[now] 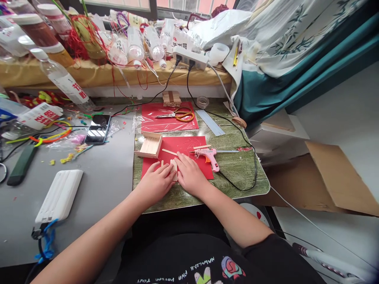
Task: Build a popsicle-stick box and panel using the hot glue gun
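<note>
Several wooden craft sticks (174, 170) lie side by side on the red sheet (186, 142), partly covered by my fingers. My left hand (156, 179) grips them from the left, fingers bent over their edge. From the right, my right hand (189, 172) holds the same sticks, with its fingertips at their upper end. A single stick (170, 152) lies just above my hands, and the tip of another shows by my left fingers. To the right of my right hand lies a pink hot glue gun (207, 154) with a glue stick in its back. A small open wooden box (151, 146) sits up and left.
Orange-handled scissors (180, 114) lie on a second, plastic-wrapped red sheet, below a stick bundle (171, 98). Spare glue sticks (211, 122) and a tape roll (203, 102) are near. A black cord loops along the right edge. A phone (97, 129) and power bank (60, 195) lie left.
</note>
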`<state>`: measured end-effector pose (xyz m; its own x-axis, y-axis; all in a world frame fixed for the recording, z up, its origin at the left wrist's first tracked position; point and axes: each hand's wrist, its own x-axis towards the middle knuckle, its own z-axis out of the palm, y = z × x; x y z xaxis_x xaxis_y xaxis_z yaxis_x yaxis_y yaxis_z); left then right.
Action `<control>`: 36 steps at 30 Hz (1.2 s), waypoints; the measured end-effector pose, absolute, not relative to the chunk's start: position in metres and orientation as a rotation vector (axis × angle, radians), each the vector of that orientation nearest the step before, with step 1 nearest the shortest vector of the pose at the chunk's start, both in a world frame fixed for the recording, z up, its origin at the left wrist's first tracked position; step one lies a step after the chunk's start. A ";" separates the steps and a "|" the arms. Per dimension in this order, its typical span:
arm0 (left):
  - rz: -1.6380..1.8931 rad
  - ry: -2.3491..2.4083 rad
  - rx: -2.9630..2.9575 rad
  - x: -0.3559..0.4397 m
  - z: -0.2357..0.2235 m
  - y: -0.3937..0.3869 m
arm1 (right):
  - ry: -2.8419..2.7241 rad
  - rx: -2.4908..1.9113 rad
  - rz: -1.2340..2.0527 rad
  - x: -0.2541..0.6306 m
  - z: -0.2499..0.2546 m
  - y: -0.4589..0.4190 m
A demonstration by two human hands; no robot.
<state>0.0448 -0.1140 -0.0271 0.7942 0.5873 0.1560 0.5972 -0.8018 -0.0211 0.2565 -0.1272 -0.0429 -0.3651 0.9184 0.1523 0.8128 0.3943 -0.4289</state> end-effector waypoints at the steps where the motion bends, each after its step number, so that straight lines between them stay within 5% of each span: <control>1: -0.216 -0.956 -2.908 0.044 -0.028 -0.114 | -2.322 -1.525 0.390 0.255 -0.044 -0.124; 36: -0.451 -1.055 -3.140 0.031 -0.035 -0.090 | -2.316 -1.334 0.462 0.286 -0.051 -0.141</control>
